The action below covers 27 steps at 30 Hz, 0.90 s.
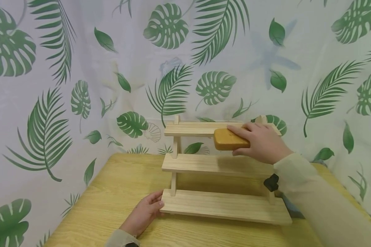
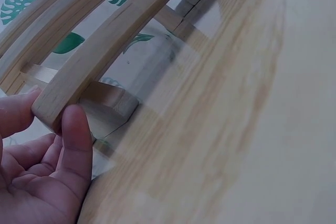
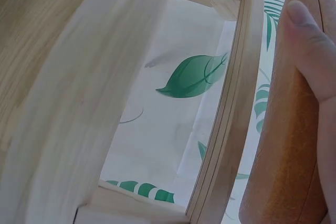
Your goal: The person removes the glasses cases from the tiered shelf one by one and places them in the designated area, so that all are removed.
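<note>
A three-tier wooden display shelf [image 1: 225, 206] stands on the table with its steps rising toward the wall. My right hand [image 1: 262, 142] grips a golden-yellow, bread-like block [image 1: 227, 140] with rounded edges, fingers over the top and thumb below. In the head view the block overlaps the front of the top tier [image 1: 191, 129], above the middle tier [image 1: 191, 162]. The right wrist view shows the thumb along the side of the block [image 3: 283, 129], beside a shelf board. At the lower left, my left hand [image 2: 47, 166] pinches the end of the bottom board [image 2: 84, 72] between thumb and fingers.
The wood-grain table [image 1: 126, 185] reaches back to a pale curtain [image 1: 89, 58] printed with green leaves. A grey-blue thing [image 1: 292, 206] shows partly behind the right end of the bottom tier. My right forearm sleeve [image 1: 324, 199] crosses in front of the shelf's right side.
</note>
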Available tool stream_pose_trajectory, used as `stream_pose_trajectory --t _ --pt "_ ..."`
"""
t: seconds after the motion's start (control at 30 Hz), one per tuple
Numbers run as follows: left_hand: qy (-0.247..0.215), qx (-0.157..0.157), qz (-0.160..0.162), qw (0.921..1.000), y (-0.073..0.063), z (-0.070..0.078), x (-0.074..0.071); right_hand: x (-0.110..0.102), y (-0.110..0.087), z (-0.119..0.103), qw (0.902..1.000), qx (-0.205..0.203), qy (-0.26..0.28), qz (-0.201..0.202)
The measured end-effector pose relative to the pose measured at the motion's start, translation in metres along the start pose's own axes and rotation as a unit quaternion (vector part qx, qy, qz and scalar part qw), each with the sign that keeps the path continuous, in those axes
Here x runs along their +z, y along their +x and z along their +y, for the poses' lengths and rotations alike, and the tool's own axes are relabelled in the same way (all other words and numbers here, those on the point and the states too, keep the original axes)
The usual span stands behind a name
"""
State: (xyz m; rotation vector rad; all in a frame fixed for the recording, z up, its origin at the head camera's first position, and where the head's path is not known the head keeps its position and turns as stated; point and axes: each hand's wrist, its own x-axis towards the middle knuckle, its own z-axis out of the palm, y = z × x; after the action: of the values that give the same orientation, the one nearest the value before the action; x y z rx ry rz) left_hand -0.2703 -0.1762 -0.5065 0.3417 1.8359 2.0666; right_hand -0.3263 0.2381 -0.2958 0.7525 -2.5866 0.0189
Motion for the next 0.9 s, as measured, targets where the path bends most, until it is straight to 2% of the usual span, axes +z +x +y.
stream_pose_trajectory --t 0.13,0.27,0.63,0.9 --pt "0.002 0.0 0.004 1.0 0.001 0.001 0.0 -0.004 -0.009 0.003 0.9999 -0.01 0.0 0.011" --pt "0.001 0.001 0.003 1.0 0.0 0.001 0.0 -0.005 -0.021 0.006 0.9999 0.002 0.007 0.011" --pt "0.002 0.0 0.001 1.0 -0.001 0.0 -0.001 -0.011 -0.067 0.009 0.9996 0.005 -0.007 0.026" --pt "0.003 0.001 0.0 1.0 0.0 0.0 -0.001 -0.008 -0.107 0.013 0.9988 0.047 0.002 -0.008"
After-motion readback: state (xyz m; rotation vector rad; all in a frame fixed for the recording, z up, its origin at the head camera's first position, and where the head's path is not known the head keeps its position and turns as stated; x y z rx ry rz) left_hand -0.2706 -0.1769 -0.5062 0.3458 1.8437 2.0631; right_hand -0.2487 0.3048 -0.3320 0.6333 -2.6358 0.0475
